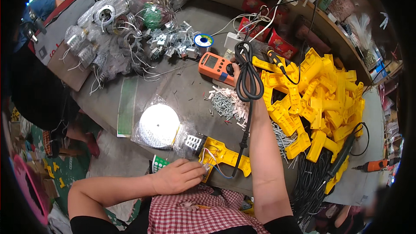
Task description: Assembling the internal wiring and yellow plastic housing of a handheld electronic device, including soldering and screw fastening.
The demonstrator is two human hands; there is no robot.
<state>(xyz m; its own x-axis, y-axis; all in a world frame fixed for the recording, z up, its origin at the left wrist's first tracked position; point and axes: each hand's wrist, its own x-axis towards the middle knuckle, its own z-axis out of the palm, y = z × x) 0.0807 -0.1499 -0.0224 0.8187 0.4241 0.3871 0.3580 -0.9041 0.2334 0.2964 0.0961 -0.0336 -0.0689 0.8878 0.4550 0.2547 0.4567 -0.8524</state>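
My left hand (181, 177) lies at the near table edge, fingers bent together with the tips on thin wires (209, 160) in an open yellow plastic housing half (225, 154). Attached to the housing is a white slotted lamp base (193, 142), and beside it a round lamp (159, 125) glows brightly in clear wrap. A black power cable (244, 141) runs from the housing up to a tied coil (249, 71). Behind that coil, my right hand (236, 70) is curled against the right end of an orange multimeter (215, 67); its fingers are partly hidden.
Yellow housing halves (325, 99) heap up at the right, near black cables (310, 186) and a soldering iron (342, 158). Screws (223, 106) lie mid-table. Wrapped lamp parts (104, 39), metal pieces (173, 41) and a solder spool (203, 40) sit at the back. Another person stands left.
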